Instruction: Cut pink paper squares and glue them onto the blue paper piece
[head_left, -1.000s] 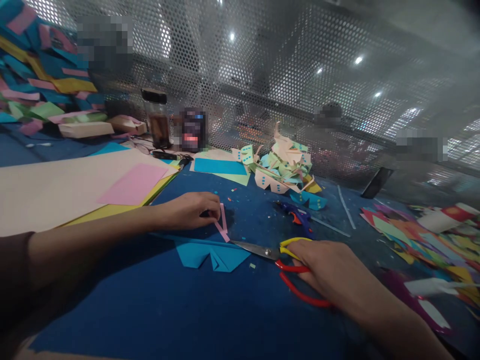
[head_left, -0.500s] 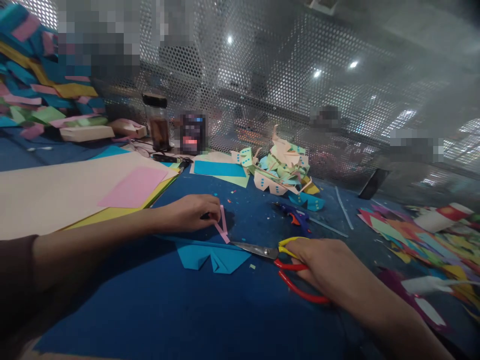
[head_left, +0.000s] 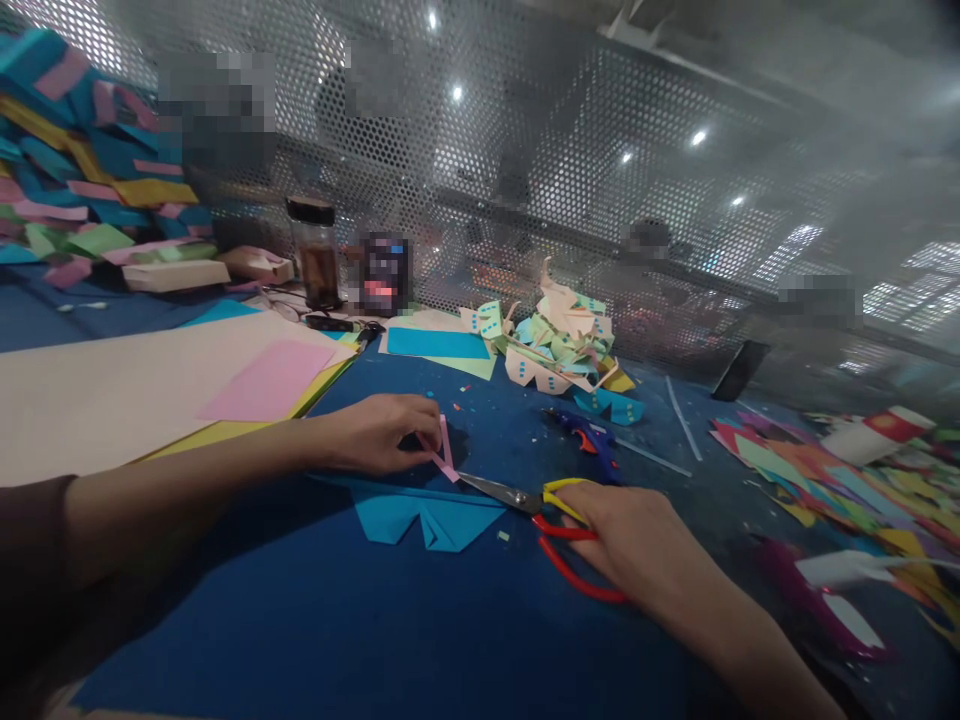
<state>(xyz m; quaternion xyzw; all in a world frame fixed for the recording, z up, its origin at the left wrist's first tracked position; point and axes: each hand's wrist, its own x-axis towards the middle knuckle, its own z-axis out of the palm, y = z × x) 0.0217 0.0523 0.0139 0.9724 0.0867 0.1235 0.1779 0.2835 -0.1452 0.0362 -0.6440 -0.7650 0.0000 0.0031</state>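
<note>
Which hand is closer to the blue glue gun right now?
Right. The right hand rests on the scissors just below the blue glue gun. The left hand pinches a pink paper strip farther off to the gun's left.

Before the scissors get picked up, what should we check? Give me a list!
1. Right hand on the scissors handles: ok, fingers rest on the yellow and red loops.
2. Blades shut: ok, they lie closed on the table.
3. Left hand away from the blades: not ok, the tip lies right beside its fingers.
4. Pink strip held: ok, left fingers pinch it.
5. Blue folded paper free of the blades: cannot tell, the blades lie along its edge.
6. Glue gun out of the way: ok, it lies behind the scissors.
</note>
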